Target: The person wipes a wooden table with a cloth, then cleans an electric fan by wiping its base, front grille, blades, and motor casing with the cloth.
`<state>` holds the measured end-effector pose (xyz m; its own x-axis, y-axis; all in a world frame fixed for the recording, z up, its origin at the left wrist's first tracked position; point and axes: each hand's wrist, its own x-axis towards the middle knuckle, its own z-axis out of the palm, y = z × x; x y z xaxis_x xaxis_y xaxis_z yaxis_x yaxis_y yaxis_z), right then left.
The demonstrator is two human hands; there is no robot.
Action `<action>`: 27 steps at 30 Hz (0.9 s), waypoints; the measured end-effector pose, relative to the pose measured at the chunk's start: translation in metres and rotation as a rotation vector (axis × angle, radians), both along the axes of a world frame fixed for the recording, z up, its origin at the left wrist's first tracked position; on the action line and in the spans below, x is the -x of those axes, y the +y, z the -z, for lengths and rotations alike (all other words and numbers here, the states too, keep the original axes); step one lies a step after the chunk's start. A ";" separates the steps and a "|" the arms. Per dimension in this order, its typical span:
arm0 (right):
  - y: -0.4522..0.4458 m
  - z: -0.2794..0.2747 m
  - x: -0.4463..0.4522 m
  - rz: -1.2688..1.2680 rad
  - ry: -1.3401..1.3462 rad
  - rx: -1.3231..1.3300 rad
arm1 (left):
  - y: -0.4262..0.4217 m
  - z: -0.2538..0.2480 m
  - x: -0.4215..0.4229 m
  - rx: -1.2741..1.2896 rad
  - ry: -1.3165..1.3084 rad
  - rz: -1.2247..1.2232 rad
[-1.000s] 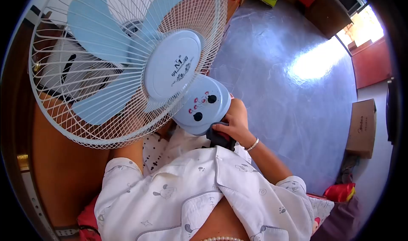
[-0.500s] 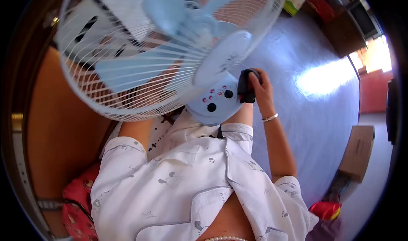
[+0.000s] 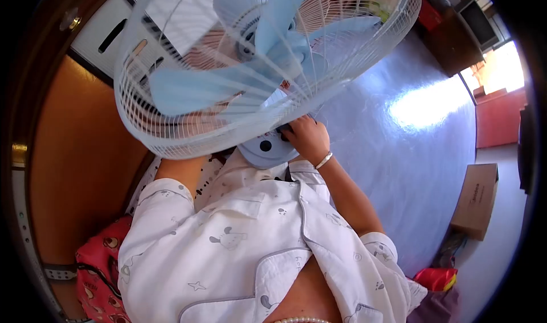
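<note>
Electric fan: 1 item, pale blue blades inside a white wire grille, head tilted, held over the lap.

Nearest: white pyjama top, printed with dogs and paws, grey piping.

Next: pale blue control base, just beyond the top's hem, 1 round black knob in clear view.

Right hand, silver-toned bracelet at the wrist: fingers bent over the right side of the control base, at a dark part; whether they pinch it or only touch it cannot be told.

Left hand: behind the wires, poorly seen; its hold cannot be told.

Handling, as judged: brace the fan from the left, keep the control base level, work the right fingers lightly, fingertips clear of the wires.

Beyond: polished grey floor; cardboard Midea box, at right.

Farthest: dark screen, upper right.
</note>
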<state>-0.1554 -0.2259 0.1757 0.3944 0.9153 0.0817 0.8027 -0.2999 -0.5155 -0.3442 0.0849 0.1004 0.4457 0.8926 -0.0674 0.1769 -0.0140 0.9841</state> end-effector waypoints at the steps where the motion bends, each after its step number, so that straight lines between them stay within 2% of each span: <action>1: -0.004 0.015 -0.002 -0.045 -0.037 -0.052 | -0.004 0.003 0.004 0.014 -0.001 0.000; 2: -0.009 0.031 -0.004 -0.097 -0.073 -0.099 | -0.004 0.005 0.003 0.019 -0.005 0.000; 3: -0.016 0.010 0.006 -0.066 -0.188 -0.122 | -0.004 0.006 0.001 0.017 -0.001 0.004; 4: -0.015 0.010 0.009 -0.062 -0.194 -0.125 | -0.006 0.007 0.001 0.024 -0.001 0.008; 6: -0.014 0.009 0.015 -0.017 -0.388 -0.031 | -0.007 0.008 -0.002 0.027 -0.007 0.015; 7: -0.013 0.011 0.016 -0.012 -0.399 -0.037 | -0.009 0.007 -0.003 0.030 -0.009 0.020; 10: -0.009 0.022 0.027 -0.128 -0.211 -0.167 | -0.012 0.008 -0.007 0.032 -0.012 0.034; 14: -0.009 0.018 0.039 -0.201 -0.233 -0.250 | -0.010 0.006 -0.013 0.030 -0.034 0.055; 22: -0.063 -0.012 0.036 -0.275 -0.016 -0.113 | -0.012 0.007 -0.004 0.029 -0.043 0.068; 24: -0.075 -0.018 0.021 -0.199 0.229 -0.075 | -0.014 0.006 -0.001 0.029 -0.045 0.068; 25: -0.078 -0.002 0.012 -0.054 0.296 -0.122 | -0.014 0.006 0.003 0.036 -0.047 0.068; 26: -0.067 -0.005 -0.001 0.328 0.607 -0.350 | -0.014 0.006 0.004 0.037 -0.047 0.070; 27: -0.067 -0.010 0.000 0.333 0.538 -0.344 | -0.015 0.004 0.006 0.039 -0.051 0.068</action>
<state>-0.1556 -0.2925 0.1861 0.7151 0.6965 0.0597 0.3049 -0.2339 -0.9232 -0.3500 0.0702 0.0960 0.5090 0.8573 -0.0773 0.1265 0.0143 0.9919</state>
